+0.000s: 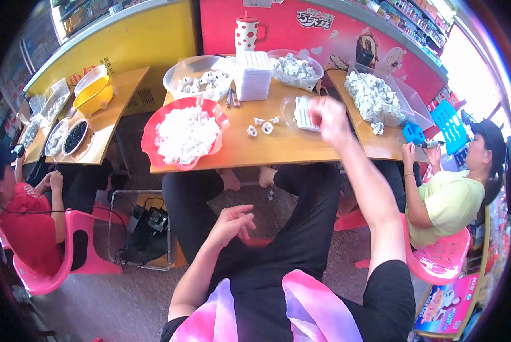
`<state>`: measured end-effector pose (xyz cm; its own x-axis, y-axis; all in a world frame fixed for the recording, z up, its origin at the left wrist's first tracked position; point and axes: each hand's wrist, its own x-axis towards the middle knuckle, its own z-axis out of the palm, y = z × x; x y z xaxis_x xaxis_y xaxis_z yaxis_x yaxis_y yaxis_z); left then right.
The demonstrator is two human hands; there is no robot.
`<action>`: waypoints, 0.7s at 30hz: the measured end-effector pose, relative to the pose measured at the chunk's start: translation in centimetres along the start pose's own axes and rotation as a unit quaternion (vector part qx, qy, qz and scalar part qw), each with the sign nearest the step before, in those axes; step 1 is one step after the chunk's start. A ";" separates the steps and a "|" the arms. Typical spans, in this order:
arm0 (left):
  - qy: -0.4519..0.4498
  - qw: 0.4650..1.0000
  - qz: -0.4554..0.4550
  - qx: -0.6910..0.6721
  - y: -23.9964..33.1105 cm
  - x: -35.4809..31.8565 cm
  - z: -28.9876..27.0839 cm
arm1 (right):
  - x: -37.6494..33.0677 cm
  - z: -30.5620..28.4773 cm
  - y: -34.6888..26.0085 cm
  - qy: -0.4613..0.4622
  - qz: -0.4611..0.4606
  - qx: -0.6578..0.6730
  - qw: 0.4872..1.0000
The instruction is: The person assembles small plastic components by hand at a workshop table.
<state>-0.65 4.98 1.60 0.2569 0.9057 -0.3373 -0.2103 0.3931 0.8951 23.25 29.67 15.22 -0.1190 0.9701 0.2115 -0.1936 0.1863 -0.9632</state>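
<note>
Your left hand [232, 222] was loosely open; the blurred grip of your right hand [330, 121] I could not tell. Near it, on the brown wooden bench [304, 151], the white rectangular card [304, 113] seemed light, best held by edges.

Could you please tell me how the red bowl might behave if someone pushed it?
Being wide and low, the red bowl would probably slide rather than tip. The white pieces heaped inside look loose, so some could spill. Its thin, wavy rim suggests plastic that may flex slightly.
</note>
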 end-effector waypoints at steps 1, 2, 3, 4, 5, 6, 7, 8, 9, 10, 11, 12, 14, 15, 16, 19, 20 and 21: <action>-0.005 1.000 -0.006 0.000 -0.4 0.8 0.0 | 4.2 -1.5 -1.5 -0.054 0.035 0.014 0.998; -0.003 1.000 -0.018 0.001 -0.8 1.3 0.0 | 6.8 -0.8 -2.6 0.042 0.062 0.042 0.996; -0.006 1.000 -0.028 0.003 -1.1 2.0 0.0 | 8.9 -1.4 -3.1 0.069 0.103 0.034 0.992; -0.003 0.999 -0.030 0.017 -1.8 2.6 -0.5 | 9.6 -0.8 -2.5 0.100 0.093 0.000 0.991; 0.006 0.999 -0.039 0.010 -2.3 2.9 -0.7 | 10.2 -0.1 -1.7 0.130 0.082 -0.035 0.987; 0.014 0.999 -0.048 0.003 -2.7 3.1 -1.0 | 10.2 0.3 -0.7 0.129 0.080 -0.057 0.987; 0.024 0.998 -0.053 -0.003 -3.5 3.3 -1.6 | 9.3 0.9 1.0 0.112 0.055 -0.085 0.989; 0.025 0.998 -0.052 -0.008 -4.4 3.6 -2.1 | 8.1 1.5 2.2 0.090 0.056 -0.114 0.988; 0.059 0.996 -0.067 -0.012 -5.4 3.9 -2.4 | 6.6 1.7 3.4 0.045 0.051 -0.115 0.991; 0.095 0.992 -0.085 -0.017 -6.0 4.0 -2.7 | 4.7 2.7 4.0 0.001 0.058 -0.142 0.988; 0.093 0.991 -0.089 -0.023 -5.6 4.2 -2.4 | 3.4 2.5 5.2 -0.059 -0.022 -0.248 0.967; 0.075 0.994 -0.076 -0.028 -4.8 4.2 -2.1 | 2.4 2.4 6.5 -0.121 -0.102 -0.345 0.925; 0.059 0.995 -0.066 -0.039 -4.6 4.4 -2.2 | 0.7 4.8 5.7 -0.199 -0.221 -0.453 0.841; 0.069 0.995 -0.064 -0.022 -4.9 4.5 -2.3 | 0.3 6.2 5.2 -0.212 -0.269 -0.483 0.806; 0.072 0.995 -0.062 -0.002 -5.0 4.7 -2.2 | 0.3 6.8 5.2 -0.212 -0.264 -0.485 0.806; 0.071 0.996 -0.050 0.030 -5.1 4.8 -2.1 | 1.4 8.1 5.7 -0.197 -0.299 -0.534 0.766; 0.071 0.996 -0.050 0.031 -5.1 4.8 -2.1 | 1.8 8.1 6.0 -0.196 -0.299 -0.533 0.767; 0.071 0.996 -0.048 0.037 -5.0 4.7 -2.0 | 2.2 8.2 6.2 -0.189 -0.271 -0.564 0.757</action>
<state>-0.30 7.61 -5.08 0.1353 0.8799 -0.4555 -0.1206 0.4709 0.8739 13.84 31.64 11.06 -0.6314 0.6298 0.4525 0.6156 0.7619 -0.2014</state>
